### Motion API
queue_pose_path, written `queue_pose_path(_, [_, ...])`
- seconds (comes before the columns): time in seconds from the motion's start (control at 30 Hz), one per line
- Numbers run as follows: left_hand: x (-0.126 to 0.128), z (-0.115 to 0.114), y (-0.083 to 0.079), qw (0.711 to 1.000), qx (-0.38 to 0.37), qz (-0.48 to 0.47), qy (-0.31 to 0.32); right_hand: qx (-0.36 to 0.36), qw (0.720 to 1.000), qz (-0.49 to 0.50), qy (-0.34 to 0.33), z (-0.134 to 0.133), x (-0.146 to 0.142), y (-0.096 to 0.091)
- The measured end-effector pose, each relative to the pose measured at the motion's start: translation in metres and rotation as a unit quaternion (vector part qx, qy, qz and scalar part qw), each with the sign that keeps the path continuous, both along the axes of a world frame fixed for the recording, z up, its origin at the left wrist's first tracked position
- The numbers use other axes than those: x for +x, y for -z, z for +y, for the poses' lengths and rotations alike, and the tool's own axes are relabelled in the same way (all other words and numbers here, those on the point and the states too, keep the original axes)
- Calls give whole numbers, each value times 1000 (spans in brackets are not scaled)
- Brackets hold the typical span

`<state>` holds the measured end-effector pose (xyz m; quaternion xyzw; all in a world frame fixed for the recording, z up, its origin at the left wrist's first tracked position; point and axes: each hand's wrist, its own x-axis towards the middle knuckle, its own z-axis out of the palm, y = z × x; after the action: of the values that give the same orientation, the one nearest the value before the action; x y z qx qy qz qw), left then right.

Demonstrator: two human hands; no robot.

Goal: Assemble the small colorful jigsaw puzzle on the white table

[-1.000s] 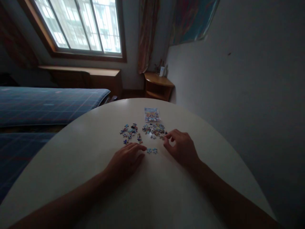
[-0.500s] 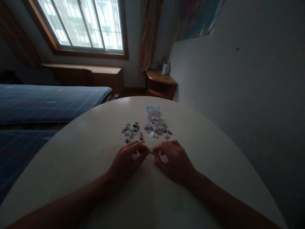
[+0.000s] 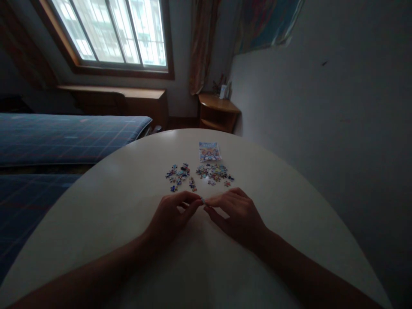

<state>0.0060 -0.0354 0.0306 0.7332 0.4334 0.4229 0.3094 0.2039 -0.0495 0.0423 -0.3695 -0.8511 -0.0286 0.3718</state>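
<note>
Over the near part of the white table, my left hand [image 3: 175,211] pinches a small jigsaw piece [image 3: 202,200] between thumb and forefinger. My right hand [image 3: 236,213] meets it from the other side, its thumb and straightened forefinger closed at the piece's edge. Fingertips cover most of the piece, so its picture cannot be made out. Just beyond my hands lie two loose heaps of jigsaw pieces, a left heap [image 3: 179,173] and a right heap [image 3: 214,171]. A short joined strip of pieces [image 3: 192,184] rests between them, nearest my left fingers.
A printed picture packet [image 3: 209,152] lies flat behind the heaps on the round white table [image 3: 273,189]. Beyond the table's left edge is a bed with a plaid mattress [image 3: 71,137]. A wooden corner cabinet [image 3: 219,105] stands past the far edge, and a wall runs along the right.
The piece between my fingertips has turned and now sits more upright. My right forefinger has straightened, and its thumb has shifted slightly. The heaps on the table lie as before.
</note>
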Motion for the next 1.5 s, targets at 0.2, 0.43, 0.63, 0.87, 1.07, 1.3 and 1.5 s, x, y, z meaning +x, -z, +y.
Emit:
queue_pose_path(0.2, [0,1,4,999,-14,-28,20,38,998,-48,-6,1,3,-2])
queue_pose_path(0.43, [-2,3,6,1000,-1,10,25,12,999,-31,6,1,1,-1])
queue_pose_path(0.63, [-4,6,11,999,23,21,35,-25,1000,-10,2,5,3,4])
queue_pose_path(0.87, [-7,7,11,995,78,66,18,-45,999,20,4,11,9,10])
queue_pose_path(1.07, [-12,11,18,982,146,117,31,-70,997,29,3,14,11,13])
queue_pose_path(1.3, [-16,19,23,966,145,212,-2,-128,991,-21,35,19,14,19])
queue_pose_path(1.5, [-16,24,24,957,154,245,1,-161,984,-61,51,21,13,22])
